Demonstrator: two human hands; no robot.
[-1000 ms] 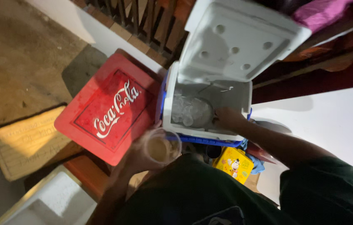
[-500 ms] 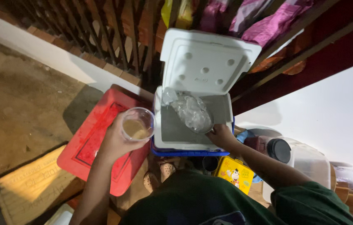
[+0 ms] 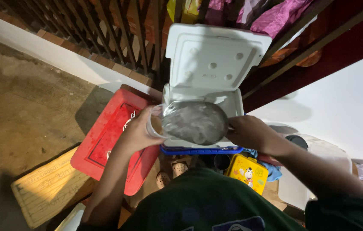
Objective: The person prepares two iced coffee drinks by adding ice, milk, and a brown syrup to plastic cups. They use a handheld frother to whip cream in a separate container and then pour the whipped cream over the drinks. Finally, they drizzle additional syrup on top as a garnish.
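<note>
My left hand (image 3: pixel 135 131) grips a clear plastic cup (image 3: pixel 155 125) with a brownish drink in it, held at the left edge of an open white cooler box (image 3: pixel 233 107). My right hand (image 3: pixel 250 132) holds a metal scoop (image 3: pixel 195 122) heaped with ice, raised over the cooler and tipped against the cup's rim. The cooler's white lid (image 3: pixel 215 57) stands open toward the railing. The scoop hides most of the cooler's inside.
A red cooler (image 3: pixel 113 141) lies shut to the left of the white one. A yellow tin (image 3: pixel 246 172), a blue cloth and white containers (image 3: pixel 301 188) sit to the right. A dark railing (image 3: pixel 117 30) with hung cloths is behind; cardboard (image 3: pixel 44 188) lies lower left.
The right hand has lifted the scoop full of ice out of the cooler and brought it to the cup. The left hand moved the cup right, next to the cooler.
</note>
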